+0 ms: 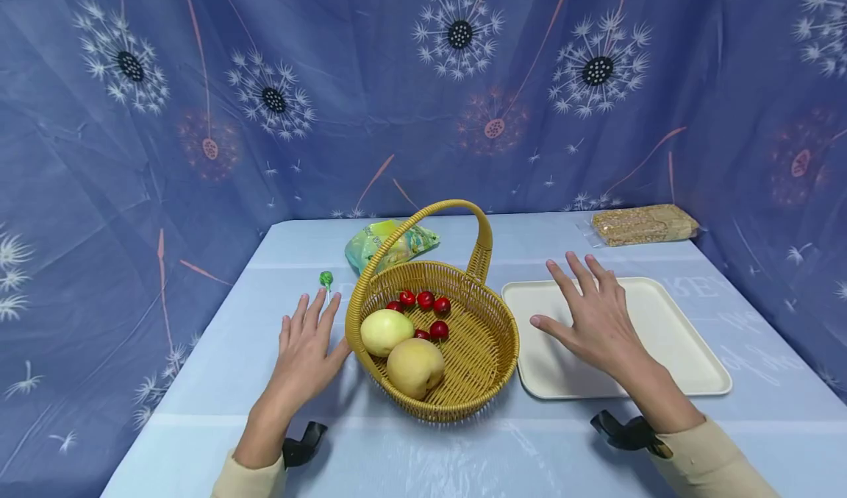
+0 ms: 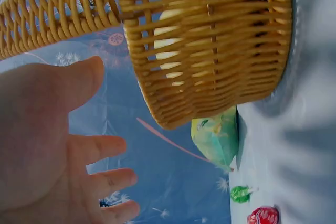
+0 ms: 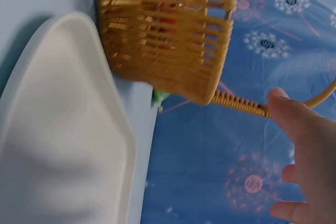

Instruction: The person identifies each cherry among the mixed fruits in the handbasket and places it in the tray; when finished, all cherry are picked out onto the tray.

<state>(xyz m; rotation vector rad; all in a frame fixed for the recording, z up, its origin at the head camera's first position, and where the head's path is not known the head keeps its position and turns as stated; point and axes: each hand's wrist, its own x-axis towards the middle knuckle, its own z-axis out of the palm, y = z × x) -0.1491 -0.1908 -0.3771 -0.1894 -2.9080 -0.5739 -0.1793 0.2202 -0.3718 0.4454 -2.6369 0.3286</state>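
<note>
My left hand (image 1: pixel 306 358) hovers with fingers spread just left of a wicker basket (image 1: pixel 473 351). Its thumb is close to the basket wall; in the left wrist view a gap shows between the hand (image 2: pixel 58 145) and the weave. Inside the basket lie a pale green-yellow fruit (image 1: pixel 387 332), a peach-like yellow fruit (image 1: pixel 415 368) and several red cherries (image 1: pixel 439 329). Over a cream tray (image 1: pixel 668 336) on the right, my right hand (image 1: pixel 598 325) is held with fingers apart, holding nothing. The basket's handle (image 1: pixel 481 251) arches upright.
Behind the basket lies a green snack bag (image 1: pixel 390 244). A green lollipop (image 1: pixel 326 279) sits beyond my left fingers, and a red wrapped candy (image 2: pixel 263 215) shows in the left wrist view. A clear-wrapped tan packet (image 1: pixel 645 225) rests at the back right. Blue patterned cloth (image 1: pixel 370 79) hangs around the table.
</note>
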